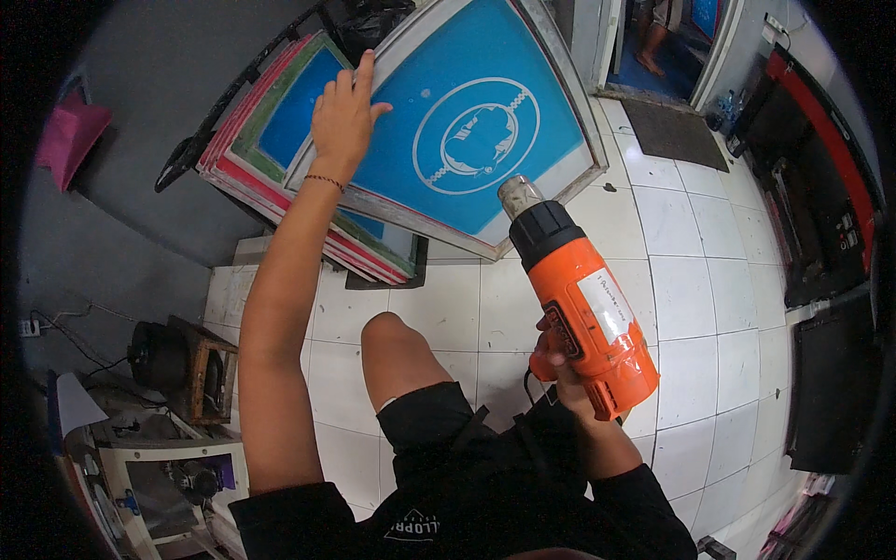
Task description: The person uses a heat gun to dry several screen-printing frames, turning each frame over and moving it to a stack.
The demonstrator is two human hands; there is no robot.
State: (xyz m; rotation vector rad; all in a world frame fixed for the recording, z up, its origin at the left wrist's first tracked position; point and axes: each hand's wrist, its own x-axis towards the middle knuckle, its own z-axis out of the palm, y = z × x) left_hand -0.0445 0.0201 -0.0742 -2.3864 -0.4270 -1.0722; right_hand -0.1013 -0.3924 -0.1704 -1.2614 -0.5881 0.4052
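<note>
A large silk-screen frame (476, 121) with blue mesh and a round pale design leans at a tilt against a stack of other frames. My left hand (344, 117) lies on its left edge, fingers stretched out and thumb apart over the blue mesh. My right hand (573, 390) is closed around the handle of an orange and black heat gun (583, 308). The gun's metal nozzle points up and left toward the frame's lower right part, close to the round design. Much of the right hand is hidden behind the gun's body.
The stacked frames (280, 112) have red, green and blue parts. White floor tiles (691, 289) stretch to the right. A dark mat (674, 135) lies before a doorway where another person's legs (650, 47) show. Wooden and white equipment (168, 467) stands at lower left; a red-edged black unit (821, 168) stands right.
</note>
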